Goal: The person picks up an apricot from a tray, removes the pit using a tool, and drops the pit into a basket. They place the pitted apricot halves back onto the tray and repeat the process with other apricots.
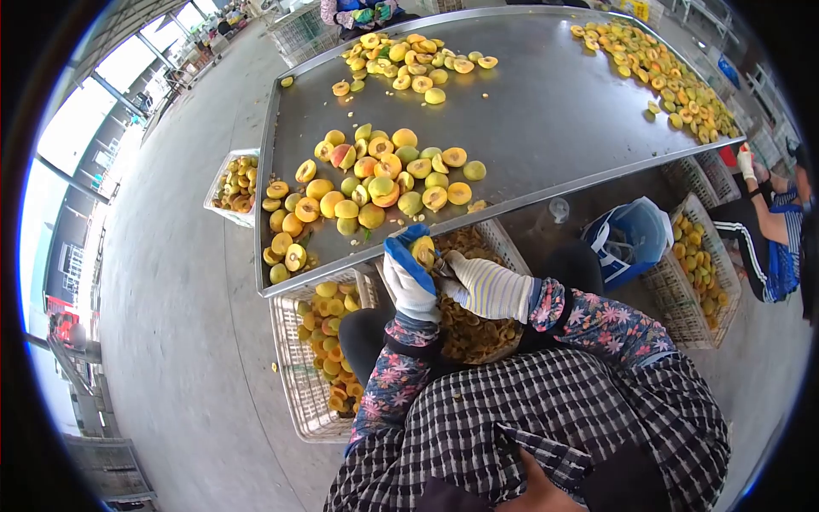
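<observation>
One fruit [422, 250] is cupped in the left hand [411, 277]; the right hand [488, 287] is placed just beside it, its grip unclear.

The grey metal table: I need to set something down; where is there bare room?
Widest is the middle of the grey metal table, between the near-left heap of yellow-green fruit and the far-right heap. A narrower strip, with small bits, separates the near-left heap from the far-left heap. The near-left corner is crowded.
</observation>
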Motion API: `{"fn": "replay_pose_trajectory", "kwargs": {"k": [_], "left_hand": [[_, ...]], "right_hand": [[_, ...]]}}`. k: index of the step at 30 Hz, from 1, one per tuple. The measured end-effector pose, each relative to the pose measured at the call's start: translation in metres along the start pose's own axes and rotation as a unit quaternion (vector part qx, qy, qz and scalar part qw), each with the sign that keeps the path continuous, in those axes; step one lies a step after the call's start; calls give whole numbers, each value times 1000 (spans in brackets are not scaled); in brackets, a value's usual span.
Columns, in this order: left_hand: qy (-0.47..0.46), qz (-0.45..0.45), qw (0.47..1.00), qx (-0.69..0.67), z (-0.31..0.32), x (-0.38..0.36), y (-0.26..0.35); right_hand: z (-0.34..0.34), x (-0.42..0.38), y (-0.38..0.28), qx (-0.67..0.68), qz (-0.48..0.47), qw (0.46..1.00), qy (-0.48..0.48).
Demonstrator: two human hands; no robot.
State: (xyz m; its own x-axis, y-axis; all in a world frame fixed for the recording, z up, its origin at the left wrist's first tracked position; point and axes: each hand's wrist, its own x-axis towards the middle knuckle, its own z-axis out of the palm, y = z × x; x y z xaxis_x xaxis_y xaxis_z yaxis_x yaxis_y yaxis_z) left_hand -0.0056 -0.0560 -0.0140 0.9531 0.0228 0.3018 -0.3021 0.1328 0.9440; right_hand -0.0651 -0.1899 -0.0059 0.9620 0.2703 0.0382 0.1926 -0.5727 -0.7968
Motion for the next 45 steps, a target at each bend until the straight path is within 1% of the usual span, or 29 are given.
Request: {"fn": "replay_pose_trajectory", "kwargs": {"k": [2,4,5,7,8,9,11,12,14,16,18,19,22,24,25,27,29,30,31,33,34,35,37,39,40,42,43,44,45], "left_hand": [[-40,-28,999,-7,-4,3,0],[-91,-55,994,-30,-11,8,-1],[-93,-85,990,-58,-15,7,-8],[-97,-140,979,-115,-19,8,-23],[-64,-132,981,-127,-16,7,-23],[-31,-123,982,-140,-9,5,-23],[40,-111,977,-177,5,2,-24],[60,-113,973,-193,10,2,-23],[102,-120,961,-225,19,2,-10],[76,-126,971,-191,15,-2,-3],[50,-128,980,-147,7,-3,-3],[47,-132,979,-149,8,-1,0],[-14,-191,968,-164,0,5,-7],[-23,-200,967,-157,-5,9,-15],[-36,-209,966,-148,-7,11,-14],[-78,-235,959,-137,-13,14,-10],[-146,-271,946,-105,-18,20,-12],[-178,-287,937,-91,-18,22,-14],[-171,-304,931,-110,-18,23,-17],[-190,-319,921,-118,-18,28,-17],[-197,-328,916,-123,-20,28,-17],[-209,-259,937,-103,-21,26,-21],[-229,-118,964,-57,-20,19,-25],[-188,-172,953,-164,-14,13,-21],[-168,-198,941,-218,-11,11,-18],[-151,-258,913,-277,-8,10,-19],[-138,-294,893,-312,-6,10,-13],[-127,-328,870,-346,-4,11,-10],[-131,-343,850,-379,-5,12,-20]], "right_hand": [[-1,-1,0,2,-12,1000,12],[0,0,4,89,14,996,-10],[1,1,5,134,26,990,-23],[-7,7,6,101,46,992,-56],[-11,8,6,86,57,992,-71],[5,15,35,35,-7,998,-43],[-5,11,13,-19,-2,1000,9],[-8,8,4,-48,1,998,34],[6,5,4,-92,12,994,57],[11,8,11,-30,-51,996,66],[7,3,12,-5,-35,999,19],[0,1,7,5,-28,1000,-5],[-13,-3,-10,-80,45,994,-58],[10,3,18,-2,14,998,-57],[12,6,14,37,-1,998,-56],[6,0,12,61,-11,996,-68],[12,-2,23,-4,-4,996,-94],[31,2,53,4,-73,993,-89],[53,7,89,11,-143,986,-81],[44,8,84,105,-94,986,-91],[14,-1,35,194,27,974,-111],[-5,-5,4,276,147,941,-130],[-13,-7,-4,385,184,890,-165],[-15,-9,-11,495,228,819,-181],[-15,-9,-9,530,228,795,-188],[-14,-11,-3,594,229,744,-203],[-13,-12,-3,607,243,730,-197],[-13,-13,-5,604,239,736,-188],[-13,-15,-9,602,235,742,-178]]}}
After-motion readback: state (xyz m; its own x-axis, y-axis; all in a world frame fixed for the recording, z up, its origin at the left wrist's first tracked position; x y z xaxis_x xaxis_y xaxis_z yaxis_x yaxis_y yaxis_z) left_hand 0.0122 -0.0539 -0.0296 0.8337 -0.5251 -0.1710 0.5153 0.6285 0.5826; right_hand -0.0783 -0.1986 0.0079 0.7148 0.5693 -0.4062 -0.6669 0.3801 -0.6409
